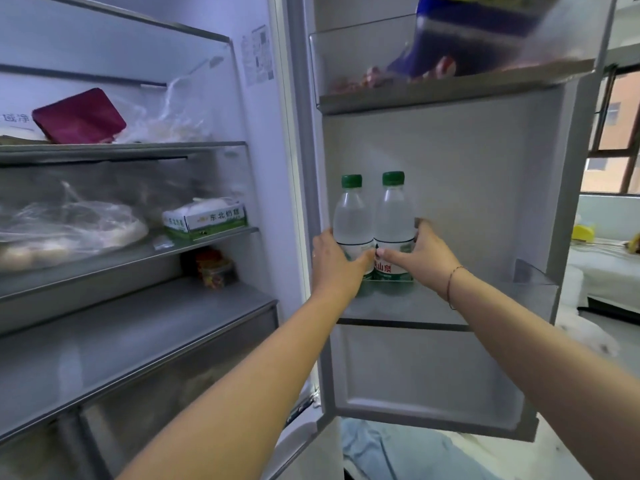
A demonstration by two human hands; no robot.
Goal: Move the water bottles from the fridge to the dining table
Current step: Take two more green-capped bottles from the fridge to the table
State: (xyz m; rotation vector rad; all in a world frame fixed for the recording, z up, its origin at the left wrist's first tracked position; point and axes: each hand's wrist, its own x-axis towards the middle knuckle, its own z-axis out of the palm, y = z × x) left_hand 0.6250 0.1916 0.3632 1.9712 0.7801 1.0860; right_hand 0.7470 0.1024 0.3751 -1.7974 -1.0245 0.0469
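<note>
**A:** Hand status?

**B:** Both your forearms reach in toward the clear plastic door shelf (485,303). Your left hand (334,263) is wrapped round the left clear plastic water bottle with green cap (351,216), low on the label, thumb across the front. Your right hand (420,252), with a thin bracelet (450,282) at the wrist, grasps the right clear plastic water bottle with green cap (394,213), thumb on the label and fingers round the outer side.

**A:** Bottle position?

**B:** Both are upright at the left end of the door shelf, side by side and touching. Their bases sit behind its clear front lip. Can't tell if either is lifted off the shelf floor.

**A:** Surroundings?

**B:** Above the door shelf, the upper clear door bin (346,57) holds a blue bag (460,36), blurred. Left of the door shelf, in the main compartment, there's a small red-labelled jar (214,268). One glass shelf above it stands a green-and-white carton (207,218). Further left lies a flat round of food in clear wrap (69,226), and higher still a flat dark-red pouch (79,116). Far right of the door shelf, past the door edge, there's a yellow object (583,232), too small to identify.
</note>
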